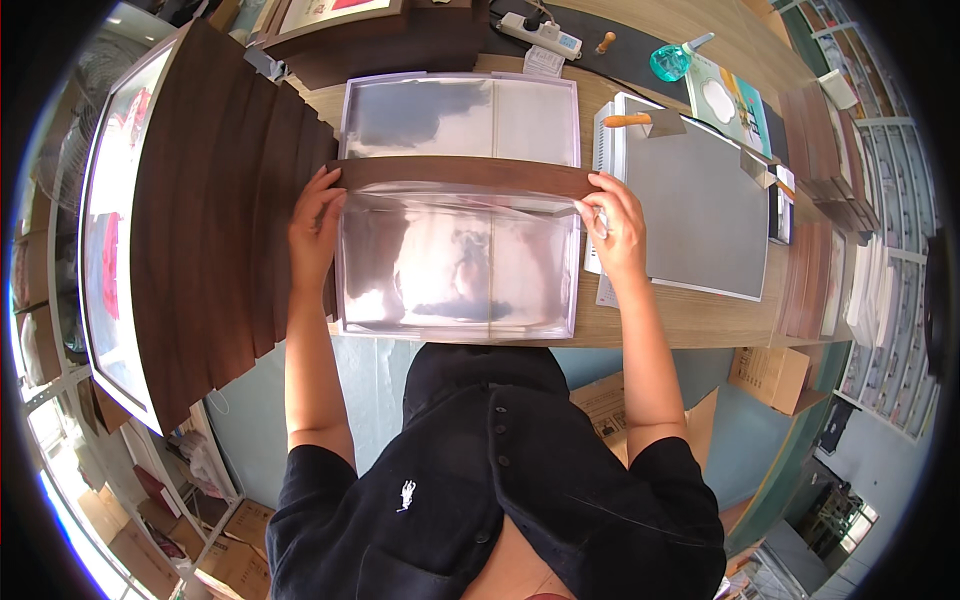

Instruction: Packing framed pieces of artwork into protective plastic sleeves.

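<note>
A dark brown wooden strip (pixel 460 175) lies crosswise over a shiny transparent sheet (pixel 455 265) on the wooden table (pixel 700 315). My left hand (pixel 315 225) presses on the strip's left end, with the fingers on the sheet's left edge. My right hand (pixel 615 225) rests on the strip's right end and pinches the sheet's upper right corner, where the film lifts slightly. A second glossy sheet (pixel 460 115) shows beyond the strip.
A stack of dark wooden strips (pixel 215 220) fans out at the left. A grey board (pixel 700 200) lies to the right with a wooden-handled scraper (pixel 650 120) on it. Further back are a power strip (pixel 540 35), a teal bottle (pixel 672 60) and more strips (pixel 810 280).
</note>
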Demonstrator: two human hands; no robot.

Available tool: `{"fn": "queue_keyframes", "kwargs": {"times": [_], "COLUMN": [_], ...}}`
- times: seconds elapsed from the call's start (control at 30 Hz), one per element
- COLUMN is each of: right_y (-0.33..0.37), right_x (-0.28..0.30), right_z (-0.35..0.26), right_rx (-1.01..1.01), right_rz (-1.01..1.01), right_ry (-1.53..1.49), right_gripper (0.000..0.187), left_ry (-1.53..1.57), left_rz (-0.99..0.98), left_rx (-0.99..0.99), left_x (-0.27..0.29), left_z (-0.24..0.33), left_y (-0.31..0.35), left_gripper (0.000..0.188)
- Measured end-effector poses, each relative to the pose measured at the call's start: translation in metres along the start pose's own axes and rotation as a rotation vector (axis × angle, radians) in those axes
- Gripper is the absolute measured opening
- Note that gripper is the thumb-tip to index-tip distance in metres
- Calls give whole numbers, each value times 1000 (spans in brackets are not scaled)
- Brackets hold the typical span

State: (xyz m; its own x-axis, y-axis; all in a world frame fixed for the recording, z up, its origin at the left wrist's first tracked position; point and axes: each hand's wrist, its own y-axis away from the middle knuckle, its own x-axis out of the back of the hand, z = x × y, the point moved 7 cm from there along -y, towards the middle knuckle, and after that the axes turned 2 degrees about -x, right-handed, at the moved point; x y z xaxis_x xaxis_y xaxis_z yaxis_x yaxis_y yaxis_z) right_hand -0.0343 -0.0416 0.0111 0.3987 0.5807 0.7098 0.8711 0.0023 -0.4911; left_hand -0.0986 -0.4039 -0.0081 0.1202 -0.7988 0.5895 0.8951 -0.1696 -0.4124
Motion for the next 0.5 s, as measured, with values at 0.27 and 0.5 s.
{"fn": "queue_keyframes", "kwargs": {"times": [0.27, 0.5], "right_y": [-5, 1], "right_x": [-12, -26], "right_z": [47, 65], "right_rx": [-466, -689], "right_rz": [-118, -183], "right_ry": [-503, -739], "right_gripper": [15, 17], "left_ry": [630, 642], "left_rz": [211, 324], "left_rx": [421, 589], "left_x": [-2, 3], "left_z": [-43, -59], "left_y": [1, 14], "left_gripper": [11, 23]}}
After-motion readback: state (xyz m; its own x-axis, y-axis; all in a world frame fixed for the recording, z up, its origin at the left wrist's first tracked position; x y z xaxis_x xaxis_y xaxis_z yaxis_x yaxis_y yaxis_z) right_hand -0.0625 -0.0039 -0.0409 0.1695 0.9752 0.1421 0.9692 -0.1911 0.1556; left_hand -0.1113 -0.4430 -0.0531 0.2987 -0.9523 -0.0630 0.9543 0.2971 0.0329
